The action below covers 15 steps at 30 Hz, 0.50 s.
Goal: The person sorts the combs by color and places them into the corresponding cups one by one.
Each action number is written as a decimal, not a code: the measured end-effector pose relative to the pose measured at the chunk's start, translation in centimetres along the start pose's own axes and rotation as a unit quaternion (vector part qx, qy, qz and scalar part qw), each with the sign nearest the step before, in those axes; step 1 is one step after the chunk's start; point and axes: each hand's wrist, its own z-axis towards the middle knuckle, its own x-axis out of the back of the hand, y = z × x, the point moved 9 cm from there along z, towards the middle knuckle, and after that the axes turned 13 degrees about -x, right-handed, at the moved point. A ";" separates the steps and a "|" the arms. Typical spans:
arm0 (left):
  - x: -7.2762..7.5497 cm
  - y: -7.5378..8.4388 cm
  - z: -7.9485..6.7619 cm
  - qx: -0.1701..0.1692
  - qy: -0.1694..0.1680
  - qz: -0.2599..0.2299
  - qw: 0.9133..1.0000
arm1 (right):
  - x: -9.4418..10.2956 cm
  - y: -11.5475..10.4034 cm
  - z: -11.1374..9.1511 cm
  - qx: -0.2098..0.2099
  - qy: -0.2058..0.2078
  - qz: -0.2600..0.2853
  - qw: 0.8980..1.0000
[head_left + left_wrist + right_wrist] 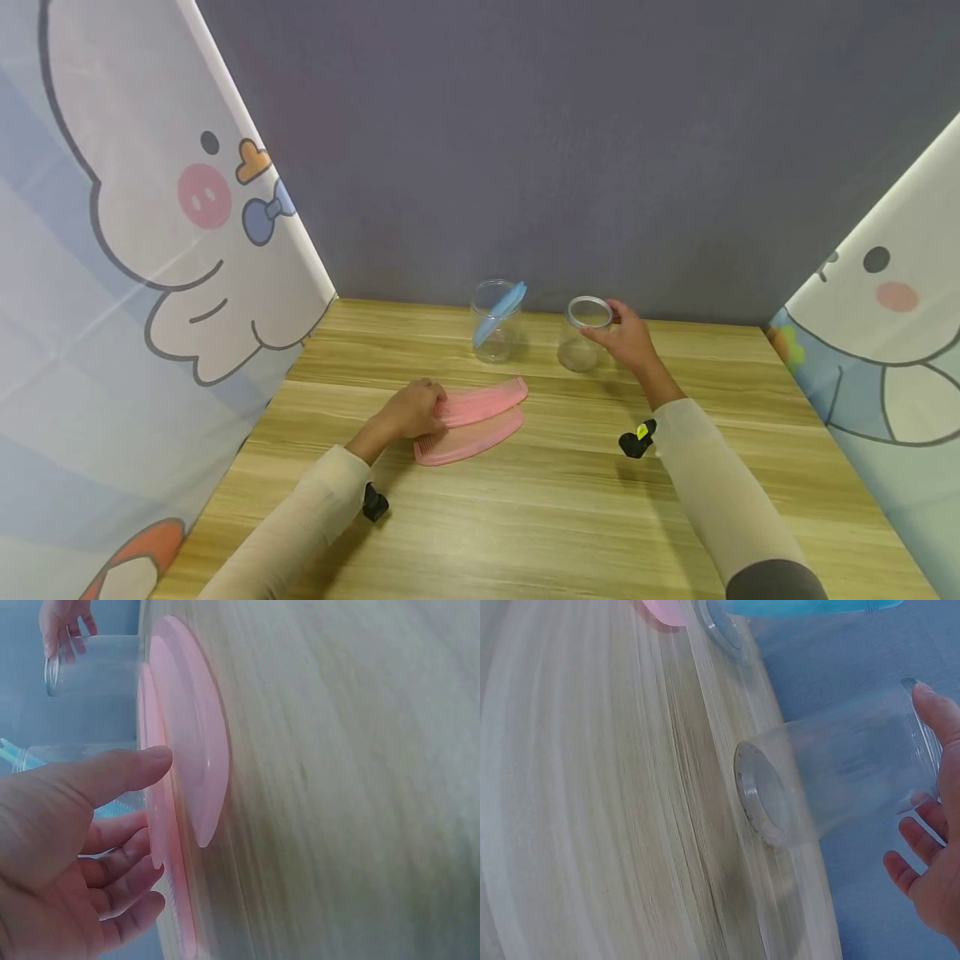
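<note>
My right hand [624,335] grips a clear jar [855,765] near its rim, thumb on one side and fingers on the other. The jar leans slightly, its base close over the wood at the back of the table. Pink combs lie at the middle left: a far comb [483,403] and a near comb [472,447], side by side. At their left end is my left hand [408,408], fingertips right at the far comb's edge. The left wrist view shows its thumb extended over the combs and its fingers loosely bent, apart from the thumb.
A second clear jar [495,346] stands at the back, left of the held one, with a light blue item [500,314] leaning inside it. Behind the wooden table [525,517] rises a grey wall panel [540,167]. Cartoon-printed sheets [150,250] flank both sides.
</note>
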 end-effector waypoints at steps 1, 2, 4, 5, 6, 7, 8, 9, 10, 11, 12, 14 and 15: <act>0.0 0.0 0.0 -0.001 0.000 0.003 1.000 | 0.0 0.0 0.0 -0.001 -0.001 0.002 1.000; 0.1 0.0 0.0 -0.002 0.001 0.005 1.000 | 0.0 0.0 0.0 0.000 -0.002 0.002 1.000; 0.2 -0.1 0.1 -0.004 0.004 0.003 1.000 | 0.0 0.0 0.0 0.000 -0.003 0.003 1.000; 0.2 -0.2 0.1 -0.005 0.004 0.003 1.000 | 0.0 0.0 0.0 -0.002 -0.004 0.003 1.000; 0.2 -0.3 0.1 -0.005 0.005 0.001 1.000 | 0.0 0.0 0.0 -0.002 -0.005 0.003 1.000; 0.2 -0.4 0.2 -0.006 0.005 -0.003 1.000 | 0.0 0.0 0.0 -0.003 -0.005 0.004 1.000; 0.2 -0.5 0.2 -0.006 0.006 -0.007 1.000 | 0.0 0.0 0.0 -0.003 -0.005 0.003 1.000; 0.2 -0.5 0.2 -0.009 0.007 -0.011 1.000 | 0.0 0.1 0.0 -0.004 -0.005 0.005 1.000; 0.3 -0.5 0.3 -0.013 0.007 -0.014 1.000 | -0.1 0.1 -0.1 -0.005 -0.006 0.004 1.000; 0.3 -0.5 0.3 -0.020 0.009 -0.014 1.000 | -0.1 0.2 -0.1 -0.006 -0.006 0.005 1.000; 0.3 -0.5 0.4 -0.026 0.011 -0.015 0.999 | -0.1 0.2 -0.1 -0.006 -0.007 0.005 1.000; 0.3 -0.4 0.5 -0.043 0.018 -0.011 0.999 | -0.1 0.3 -0.1 -0.006 -0.008 0.006 1.000; 0.4 -0.3 0.5 -0.053 0.022 -0.010 0.998 | -0.1 0.3 -0.1 -0.006 -0.009 0.006 1.000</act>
